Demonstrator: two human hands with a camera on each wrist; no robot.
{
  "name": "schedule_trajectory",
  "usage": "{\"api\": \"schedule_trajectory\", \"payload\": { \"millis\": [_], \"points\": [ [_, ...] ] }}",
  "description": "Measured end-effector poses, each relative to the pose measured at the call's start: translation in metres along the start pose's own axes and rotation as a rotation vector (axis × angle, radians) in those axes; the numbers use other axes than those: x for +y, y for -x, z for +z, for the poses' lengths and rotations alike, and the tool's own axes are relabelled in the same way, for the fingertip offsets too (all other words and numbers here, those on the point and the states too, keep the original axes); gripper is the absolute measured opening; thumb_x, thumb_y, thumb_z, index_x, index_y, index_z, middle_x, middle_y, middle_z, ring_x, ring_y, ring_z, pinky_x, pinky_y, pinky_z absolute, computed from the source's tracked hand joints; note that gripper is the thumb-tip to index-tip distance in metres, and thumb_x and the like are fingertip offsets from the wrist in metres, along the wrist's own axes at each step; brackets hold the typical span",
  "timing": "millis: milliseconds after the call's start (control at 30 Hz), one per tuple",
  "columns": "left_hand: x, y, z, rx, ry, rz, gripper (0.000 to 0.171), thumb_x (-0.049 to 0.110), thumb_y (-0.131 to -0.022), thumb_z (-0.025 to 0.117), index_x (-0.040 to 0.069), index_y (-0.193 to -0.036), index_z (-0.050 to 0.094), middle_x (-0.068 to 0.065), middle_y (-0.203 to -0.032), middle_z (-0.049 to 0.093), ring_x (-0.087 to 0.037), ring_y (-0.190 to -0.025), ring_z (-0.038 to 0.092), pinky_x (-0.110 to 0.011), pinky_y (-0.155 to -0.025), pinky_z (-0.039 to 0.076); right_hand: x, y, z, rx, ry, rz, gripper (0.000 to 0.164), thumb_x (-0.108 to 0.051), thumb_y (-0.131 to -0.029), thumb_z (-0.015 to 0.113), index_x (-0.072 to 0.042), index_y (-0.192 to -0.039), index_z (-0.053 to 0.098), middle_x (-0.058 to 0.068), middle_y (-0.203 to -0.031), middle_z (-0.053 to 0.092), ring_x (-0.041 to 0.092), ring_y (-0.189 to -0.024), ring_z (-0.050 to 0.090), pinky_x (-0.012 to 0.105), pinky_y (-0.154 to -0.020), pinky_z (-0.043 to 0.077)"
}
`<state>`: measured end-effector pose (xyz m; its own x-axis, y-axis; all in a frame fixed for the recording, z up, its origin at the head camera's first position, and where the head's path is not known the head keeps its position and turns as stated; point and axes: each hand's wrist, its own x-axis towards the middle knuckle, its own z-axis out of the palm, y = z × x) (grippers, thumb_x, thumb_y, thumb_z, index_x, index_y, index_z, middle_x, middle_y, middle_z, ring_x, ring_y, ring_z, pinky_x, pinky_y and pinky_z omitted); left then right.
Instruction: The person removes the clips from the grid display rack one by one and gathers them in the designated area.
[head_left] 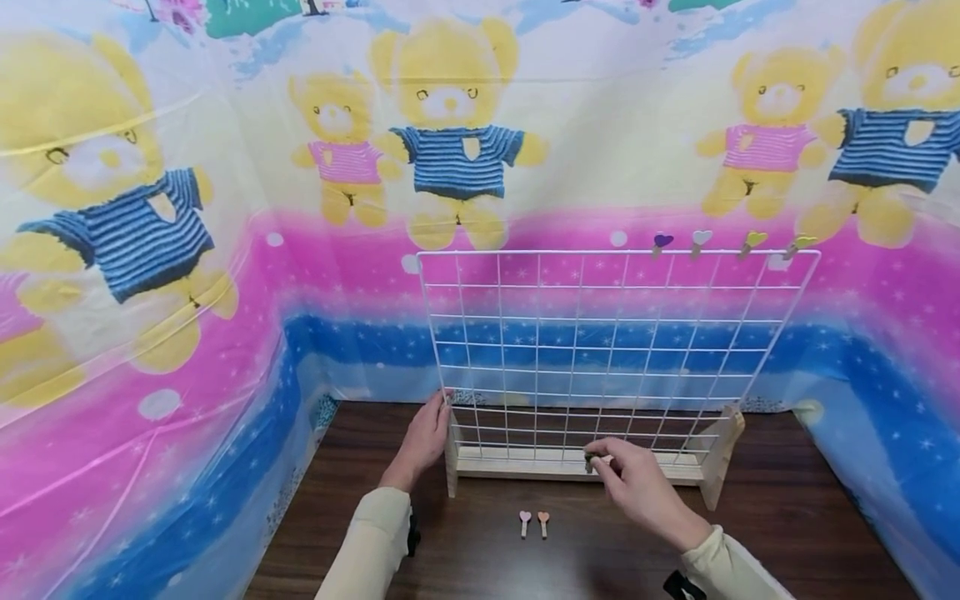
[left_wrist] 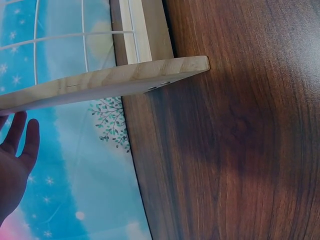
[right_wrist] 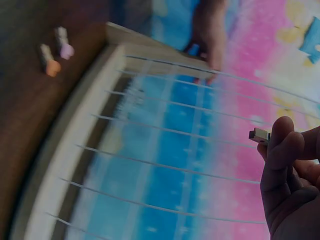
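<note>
So, we rested left hand [head_left: 426, 433], fingers extended, against left end of wire rack [head_left: 576, 347]; right hand [head_left: 637, 483] pinched clip [head_left: 589, 461] near rack's low middle. Judged best: bracing gently, keeping clip's exposed end clear of fingertips.

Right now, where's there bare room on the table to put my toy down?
There's bare table right of the right wooden leg, up to the cloth. Another bare patch lies between the left sleeve and the pink clip. Next to that it's crowded: an orange clip lies beside the pink one, and the right grip holds another clip nearby.
</note>
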<state>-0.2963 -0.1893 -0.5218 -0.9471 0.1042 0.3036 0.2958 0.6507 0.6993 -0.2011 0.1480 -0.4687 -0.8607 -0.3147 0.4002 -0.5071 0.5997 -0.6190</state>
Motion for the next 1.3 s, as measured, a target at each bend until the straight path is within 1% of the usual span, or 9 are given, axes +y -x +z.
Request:
{"api": "schedule_trajectory", "payload": {
  "millis": [100, 200, 333, 533, 767, 900, 1067, 1167, 1300],
  "points": [
    [0.001, 0.0, 0.0, -0.002, -0.001, -0.004, 0.038, 0.021, -0.104, 0.035, 0.007, -0.138, 0.045, -0.015, -0.135, 0.049, -0.032, -0.124, 0.045, -0.051, -0.097, 0.038, 0.012, 0.004, 0.012, -0.043, 0.005, 0.027, 0.017, -0.002, -0.089, 0.062, -0.012, -0.103, 0.067, -0.003, -0.086, 0.064, 0.0, -0.051, 0.045, 0.023, -0.047, 0.041],
    [0.001, 0.0, 0.0, -0.005, 0.01, -0.013, 0.038, 0.021, -0.104, 0.035, 0.008, -0.139, 0.044, -0.014, -0.136, 0.049, -0.031, -0.125, 0.044, -0.05, -0.098, 0.038, 0.026, 0.008, 0.024, -0.077, 0.014, 0.04, 0.016, -0.003, -0.089, 0.062, -0.013, -0.1, 0.067, -0.003, -0.089, 0.066, 0.0, -0.057, 0.048, 0.023, -0.052, 0.042],
    [0.001, 0.001, 0.0, -0.007, 0.022, -0.02, 0.038, 0.021, -0.104, 0.035, 0.007, -0.139, 0.045, -0.014, -0.134, 0.05, -0.031, -0.124, 0.045, -0.051, -0.096, 0.039, 0.045, 0.014, 0.039, -0.117, 0.027, 0.064, 0.013, -0.004, -0.089, 0.063, -0.012, -0.098, 0.068, -0.004, -0.086, 0.064, 0.0, -0.064, 0.05, 0.024, -0.057, 0.043],
    [0.0, 0.001, 0.002, -0.012, 0.016, -0.026, 0.039, 0.022, -0.104, 0.035, 0.006, -0.139, 0.044, -0.015, -0.133, 0.05, -0.032, -0.123, 0.046, -0.051, -0.097, 0.038, 0.066, 0.02, 0.061, -0.157, 0.025, 0.07, 0.01, -0.005, -0.087, 0.064, -0.01, -0.094, 0.068, -0.005, -0.083, 0.061, 0.001, -0.063, 0.051, 0.023, -0.056, 0.044],
    [0.0, 0.0, 0.001, -0.012, 0.012, -0.013, 0.039, 0.022, -0.105, 0.034, 0.007, -0.139, 0.044, -0.015, -0.133, 0.05, -0.031, -0.122, 0.046, -0.05, -0.096, 0.039, 0.085, 0.023, 0.084, -0.22, 0.027, 0.113, 0.006, -0.007, -0.086, 0.065, -0.009, -0.09, 0.068, 0.002, -0.084, 0.063, 0.006, -0.067, 0.057, 0.025, -0.058, 0.047],
    [0.0, 0.0, 0.001, -0.008, 0.011, -0.014, 0.039, 0.022, -0.105, 0.033, 0.008, -0.139, 0.044, -0.014, -0.132, 0.051, -0.031, -0.121, 0.047, -0.05, -0.094, 0.04, 0.092, 0.025, 0.094, -0.248, 0.014, 0.141, 0.009, -0.005, -0.085, 0.064, -0.004, -0.093, 0.068, 0.001, -0.083, 0.063, 0.006, -0.066, 0.056, 0.024, -0.057, 0.046],
    [0.0, 0.0, 0.002, -0.003, 0.013, -0.008, 0.039, 0.022, -0.105, 0.034, 0.007, -0.139, 0.044, -0.015, -0.13, 0.052, -0.03, -0.119, 0.048, -0.05, -0.092, 0.041, 0.099, 0.027, 0.101, -0.302, -0.059, 0.189, 0.013, -0.001, -0.085, 0.061, 0.002, -0.097, 0.066, 0.001, -0.079, 0.063, 0.005, -0.057, 0.055, 0.024, -0.05, 0.046],
    [0.0, 0.0, 0.002, 0.003, 0.012, 0.0, 0.038, 0.021, -0.104, 0.035, 0.007, -0.138, 0.045, -0.015, -0.131, 0.052, -0.03, -0.119, 0.048, -0.05, -0.092, 0.04, 0.103, 0.028, 0.104, -0.324, -0.085, 0.203, 0.014, -0.001, -0.086, 0.06, 0.003, -0.098, 0.065, 0.001, -0.078, 0.062, 0.006, -0.052, 0.055, 0.024, -0.048, 0.046],
    [0.001, 0.0, 0.001, 0.006, 0.008, -0.002, 0.038, 0.021, -0.104, 0.035, 0.007, -0.138, 0.045, -0.015, -0.132, 0.051, -0.031, -0.12, 0.047, -0.049, -0.092, 0.04, 0.108, 0.028, 0.106, -0.34, -0.085, 0.211, 0.014, 0.0, -0.086, 0.059, 0.003, -0.098, 0.065, 0.003, -0.079, 0.062, 0.007, -0.05, 0.054, 0.024, -0.046, 0.046]
  ]
}}
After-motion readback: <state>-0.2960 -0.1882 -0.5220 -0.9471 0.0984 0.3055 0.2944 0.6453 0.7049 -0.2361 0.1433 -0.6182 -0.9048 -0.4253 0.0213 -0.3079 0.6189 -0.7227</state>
